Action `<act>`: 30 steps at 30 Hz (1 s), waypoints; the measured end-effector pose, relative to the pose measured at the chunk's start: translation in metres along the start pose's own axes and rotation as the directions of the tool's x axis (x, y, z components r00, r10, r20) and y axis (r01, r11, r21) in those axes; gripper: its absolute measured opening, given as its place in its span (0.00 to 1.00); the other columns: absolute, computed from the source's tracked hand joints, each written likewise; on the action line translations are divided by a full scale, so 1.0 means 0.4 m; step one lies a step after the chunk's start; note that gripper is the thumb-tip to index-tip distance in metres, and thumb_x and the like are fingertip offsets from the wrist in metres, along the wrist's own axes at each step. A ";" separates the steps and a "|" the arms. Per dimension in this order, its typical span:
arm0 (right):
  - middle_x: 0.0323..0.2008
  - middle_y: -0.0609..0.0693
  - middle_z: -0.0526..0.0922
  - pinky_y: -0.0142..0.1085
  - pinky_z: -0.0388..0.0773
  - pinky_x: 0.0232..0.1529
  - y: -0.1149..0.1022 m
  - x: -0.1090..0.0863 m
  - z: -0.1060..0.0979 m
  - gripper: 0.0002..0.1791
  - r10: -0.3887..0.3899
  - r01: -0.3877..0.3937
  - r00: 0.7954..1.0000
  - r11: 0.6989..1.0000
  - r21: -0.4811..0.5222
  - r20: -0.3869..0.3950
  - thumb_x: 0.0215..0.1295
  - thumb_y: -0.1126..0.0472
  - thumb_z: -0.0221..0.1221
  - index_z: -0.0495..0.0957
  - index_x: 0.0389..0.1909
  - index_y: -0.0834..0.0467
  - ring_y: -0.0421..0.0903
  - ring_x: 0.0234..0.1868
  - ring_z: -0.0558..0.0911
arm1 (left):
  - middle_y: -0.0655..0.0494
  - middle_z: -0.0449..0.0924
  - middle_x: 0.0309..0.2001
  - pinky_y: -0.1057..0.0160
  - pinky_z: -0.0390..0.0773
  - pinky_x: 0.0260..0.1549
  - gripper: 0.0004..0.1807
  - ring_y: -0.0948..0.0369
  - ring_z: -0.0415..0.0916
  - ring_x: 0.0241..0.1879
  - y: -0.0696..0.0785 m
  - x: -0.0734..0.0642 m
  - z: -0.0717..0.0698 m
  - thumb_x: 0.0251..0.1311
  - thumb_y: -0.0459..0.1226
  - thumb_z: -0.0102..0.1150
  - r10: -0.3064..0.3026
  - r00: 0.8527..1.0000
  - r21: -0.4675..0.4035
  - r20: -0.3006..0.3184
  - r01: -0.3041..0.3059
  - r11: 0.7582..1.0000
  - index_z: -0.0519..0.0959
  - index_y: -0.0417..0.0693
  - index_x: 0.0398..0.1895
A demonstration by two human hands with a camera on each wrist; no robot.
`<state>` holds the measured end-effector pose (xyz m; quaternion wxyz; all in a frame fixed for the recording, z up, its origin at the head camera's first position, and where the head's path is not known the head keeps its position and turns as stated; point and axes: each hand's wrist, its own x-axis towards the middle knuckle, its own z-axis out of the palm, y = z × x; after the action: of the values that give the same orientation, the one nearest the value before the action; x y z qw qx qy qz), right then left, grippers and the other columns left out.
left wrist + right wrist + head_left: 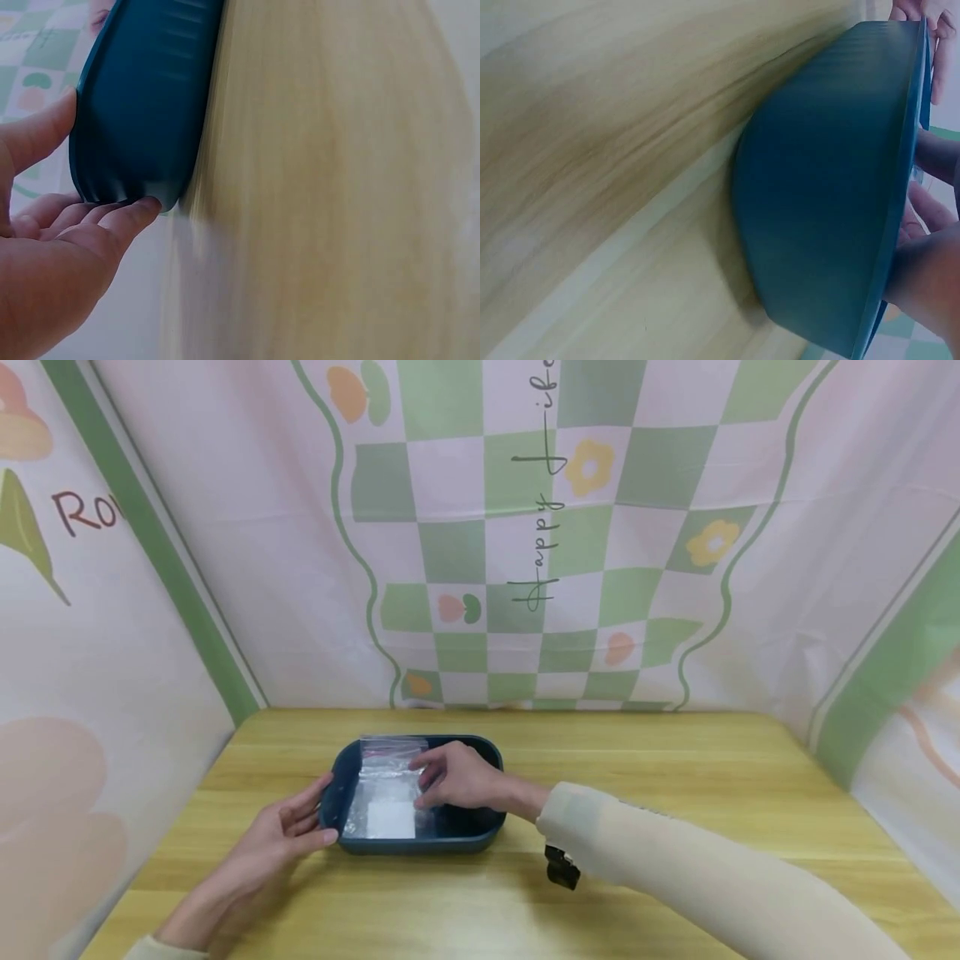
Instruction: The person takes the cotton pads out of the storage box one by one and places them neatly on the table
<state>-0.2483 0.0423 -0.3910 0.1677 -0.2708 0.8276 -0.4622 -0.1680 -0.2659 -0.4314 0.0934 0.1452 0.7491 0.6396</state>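
Note:
A dark blue oblong plastic bin (465, 845) stands on the wooden table. Inside its left half lies a clear zip bag (390, 789) with a white rectangle near its lower edge; the zip end reaches up to the back rim. My left hand (288, 827) holds the bin's left end, thumb near the front corner and fingers against the end wall, as the left wrist view also shows. Over the right rim reaches my right hand (461, 777), its thumb and index finger apart at the bag's right edge. The right wrist view mostly shows the bin's outer wall (817, 172).
The wooden table (637, 760) extends right of the bin and in front of it. A printed curtain (525, 552) with green checks hangs behind the table. A small black device (562, 867) sits under the right wrist by the sleeve cuff.

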 end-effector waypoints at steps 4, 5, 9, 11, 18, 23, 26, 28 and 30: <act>0.42 0.56 0.88 0.35 0.87 0.40 0.000 -0.004 0.018 0.26 0.088 -0.088 0.996 0.996 0.017 -0.013 0.58 0.67 0.77 0.84 0.58 0.66 0.42 0.37 0.87 | 0.28 0.47 0.79 0.65 0.71 0.63 0.46 0.30 0.54 0.74 -0.001 0.000 0.001 0.68 0.27 0.66 0.002 1.000 0.000 0.001 -0.002 1.000 0.49 0.32 0.83; 0.42 0.56 0.88 0.36 0.87 0.41 0.000 -0.006 0.022 0.25 0.107 -0.106 0.994 0.994 0.012 -0.025 0.57 0.66 0.78 0.84 0.56 0.66 0.43 0.38 0.87 | 0.28 0.46 0.79 0.65 0.71 0.63 0.46 0.30 0.54 0.74 -0.002 -0.001 0.002 0.68 0.27 0.66 0.003 1.000 0.001 0.002 -0.003 1.000 0.49 0.32 0.83; 0.44 0.53 0.89 0.39 0.86 0.48 0.001 -0.012 0.037 0.25 0.142 -0.145 0.985 0.989 -0.030 -0.094 0.55 0.63 0.80 0.86 0.54 0.65 0.45 0.45 0.87 | 0.27 0.46 0.79 0.67 0.72 0.62 0.47 0.29 0.55 0.73 -0.002 -0.001 0.003 0.68 0.27 0.66 0.006 1.000 0.005 0.006 -0.006 1.000 0.48 0.32 0.83; 0.44 0.52 0.90 0.38 0.85 0.50 0.000 -0.011 0.042 0.24 0.121 -0.129 0.983 0.990 -0.050 -0.135 0.56 0.63 0.80 0.87 0.53 0.64 0.45 0.47 0.87 | 0.28 0.45 0.79 0.68 0.72 0.61 0.47 0.29 0.54 0.73 -0.001 0.000 0.003 0.69 0.27 0.65 0.007 1.000 0.004 0.013 -0.007 1.000 0.48 0.32 0.83; 0.44 0.59 0.89 0.42 0.89 0.34 -0.015 -0.003 0.056 0.22 0.068 -0.046 0.986 0.988 0.145 -0.150 0.58 0.68 0.77 0.86 0.53 0.69 0.46 0.31 0.89 | 0.31 0.39 0.81 0.68 0.75 0.59 0.47 0.28 0.54 0.72 0.004 0.005 -0.007 0.70 0.28 0.65 0.012 0.998 0.007 0.059 -0.012 1.000 0.46 0.31 0.83; 0.47 0.60 0.89 0.38 0.88 0.35 -0.017 0.000 0.064 0.26 0.075 -0.059 0.987 0.992 0.116 -0.139 0.56 0.68 0.79 0.85 0.57 0.67 0.44 0.28 0.89 | 0.33 0.39 0.82 0.69 0.74 0.59 0.48 0.30 0.53 0.73 0.004 0.006 -0.011 0.70 0.29 0.66 -0.017 0.997 0.018 0.069 0.016 1.000 0.46 0.32 0.83; 0.53 0.58 0.88 0.32 0.86 0.40 -0.016 0.000 0.067 0.32 0.079 -0.072 0.987 0.996 0.061 -0.138 0.55 0.66 0.79 0.83 0.62 0.64 0.42 0.27 0.89 | 0.34 0.38 0.82 0.69 0.74 0.59 0.48 0.30 0.53 0.74 0.007 0.004 -0.011 0.70 0.30 0.66 -0.023 0.997 0.018 0.070 0.022 1.000 0.46 0.32 0.83; 0.57 0.57 0.87 0.30 0.84 0.41 -0.018 -0.001 0.067 0.36 0.080 -0.074 0.987 0.996 0.045 -0.138 0.55 0.66 0.80 0.81 0.66 0.62 0.42 0.26 0.89 | 0.34 0.38 0.82 0.68 0.74 0.60 0.48 0.30 0.53 0.74 0.008 0.004 -0.010 0.70 0.30 0.66 -0.025 0.997 0.017 0.069 0.024 1.000 0.46 0.33 0.83; 0.61 0.56 0.85 0.30 0.83 0.42 -0.019 -0.001 0.066 0.39 0.081 -0.076 0.987 0.996 0.036 -0.139 0.55 0.65 0.80 0.78 0.69 0.60 0.42 0.26 0.88 | 0.34 0.39 0.82 0.68 0.74 0.60 0.48 0.30 0.53 0.74 0.008 0.004 -0.010 0.70 0.30 0.66 -0.029 0.997 0.016 0.066 0.028 0.999 0.47 0.33 0.83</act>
<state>-0.2315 0.0215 -0.3981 0.1313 -0.2023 0.8402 -0.4857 -0.1704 -0.2686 -0.4275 0.1261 0.1565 0.7523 0.6275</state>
